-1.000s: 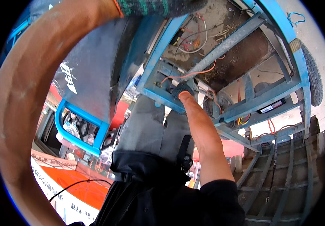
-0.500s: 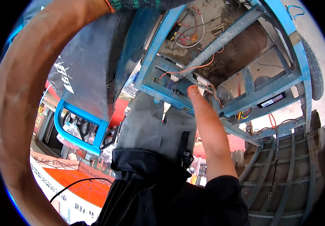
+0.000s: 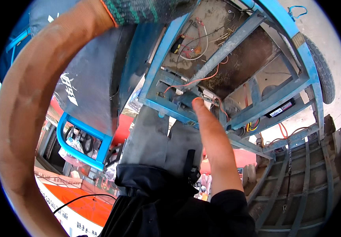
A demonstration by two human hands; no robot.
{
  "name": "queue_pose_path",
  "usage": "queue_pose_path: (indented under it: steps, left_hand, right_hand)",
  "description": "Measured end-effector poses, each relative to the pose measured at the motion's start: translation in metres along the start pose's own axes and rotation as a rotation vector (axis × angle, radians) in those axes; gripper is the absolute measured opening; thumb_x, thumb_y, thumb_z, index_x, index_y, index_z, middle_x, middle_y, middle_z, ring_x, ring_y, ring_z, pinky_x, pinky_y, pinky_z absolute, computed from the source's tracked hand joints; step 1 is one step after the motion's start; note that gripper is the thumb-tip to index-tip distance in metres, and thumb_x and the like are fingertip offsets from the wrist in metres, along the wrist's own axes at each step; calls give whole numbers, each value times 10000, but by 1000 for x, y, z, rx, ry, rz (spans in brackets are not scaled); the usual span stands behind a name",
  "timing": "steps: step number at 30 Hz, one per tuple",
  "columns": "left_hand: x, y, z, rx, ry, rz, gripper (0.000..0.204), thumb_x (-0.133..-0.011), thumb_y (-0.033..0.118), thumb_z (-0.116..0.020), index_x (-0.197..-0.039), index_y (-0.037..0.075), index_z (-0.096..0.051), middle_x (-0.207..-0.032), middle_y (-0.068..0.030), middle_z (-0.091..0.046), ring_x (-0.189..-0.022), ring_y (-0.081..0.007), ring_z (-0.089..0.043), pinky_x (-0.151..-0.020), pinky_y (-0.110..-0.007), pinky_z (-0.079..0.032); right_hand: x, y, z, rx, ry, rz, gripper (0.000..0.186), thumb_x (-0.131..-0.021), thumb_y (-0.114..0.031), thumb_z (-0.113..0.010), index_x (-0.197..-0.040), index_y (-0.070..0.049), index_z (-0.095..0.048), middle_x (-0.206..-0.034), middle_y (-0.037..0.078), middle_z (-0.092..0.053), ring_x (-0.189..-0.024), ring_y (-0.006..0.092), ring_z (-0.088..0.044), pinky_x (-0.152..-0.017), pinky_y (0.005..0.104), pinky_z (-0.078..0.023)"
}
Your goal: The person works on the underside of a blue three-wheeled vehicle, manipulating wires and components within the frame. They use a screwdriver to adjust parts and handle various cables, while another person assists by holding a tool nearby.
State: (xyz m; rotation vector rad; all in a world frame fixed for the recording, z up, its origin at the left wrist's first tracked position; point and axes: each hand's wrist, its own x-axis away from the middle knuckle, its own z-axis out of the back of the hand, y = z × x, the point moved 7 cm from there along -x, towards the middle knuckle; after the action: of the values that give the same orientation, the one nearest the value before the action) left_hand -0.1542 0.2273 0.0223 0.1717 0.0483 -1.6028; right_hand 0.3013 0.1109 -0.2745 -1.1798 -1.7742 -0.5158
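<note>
The left hand (image 3: 150, 12), in a dark green-patterned glove with an orange cuff, is lying along the upper edge of the frame, beside the top of a blue bar; whether it is touching that bar, I cannot tell. Its grip is running out of view, so I cannot tell if the fingers are spread or closed. The right hand (image 3: 187, 98) (a dark glove against dark metal, hard to make out) is resting inside the near corner of the blue metal frame (image 3: 170, 110), which is filling the upper middle and right of the picture. I cannot tell what its grip is doing, the fingers being hidden.

An orange wire (image 3: 196, 81) is trailing just above the right hand, crossing a grey diagonal beam (image 3: 229, 45). Higher up, a yellow-and-black handle (image 3: 177, 44) is lying beside a loop of white cable (image 3: 207, 39). A black box (image 3: 280, 108) with a pale label is sitting at right of centre, while a tyre (image 3: 320, 71) is standing at the upper right. A slatted bed (image 3: 306, 170) is occupying the lower right.
</note>
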Motion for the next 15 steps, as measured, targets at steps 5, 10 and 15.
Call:
queue_pose_path:
  steps: [5, 10, 15]
  left_hand:
    - [-15, 3, -10, -85, -249, 17, 218, -801, 256, -701, -960, 127, -625, -756, -57, -604, -711, -282, -625, -654, -446, -485]
    - [7, 2, -10, -55, -77, 32, 220, -804, 247, -698, -971, 130, -617, -738, -49, -590, -702, -278, -618, -644, -451, -483]
    - [-6, -2, -18, 82, -236, 65, 218, -804, 230, -694, -984, 135, -616, -770, -46, -592, -712, -280, -617, -633, -441, -475]
  right_hand:
    - [-52, 24, -18, 202, 245, 110, 650, -771, -424, -816, -1233, 18, -700, -1136, 234, -721, -1018, 317, -710, -864, 435, -554]
    - [-30, 24, -11, -380, -111, 76, 287, -837, -339, -775, -886, -56, -770, -759, 130, -721, -575, 217, -662, -552, 380, -514]
    - [-47, 24, -15, 164, 503, 172, 497, -931, -426, -630, -1190, -14, -726, -1155, 231, -715, -1029, 319, -706, -830, 428, -548]
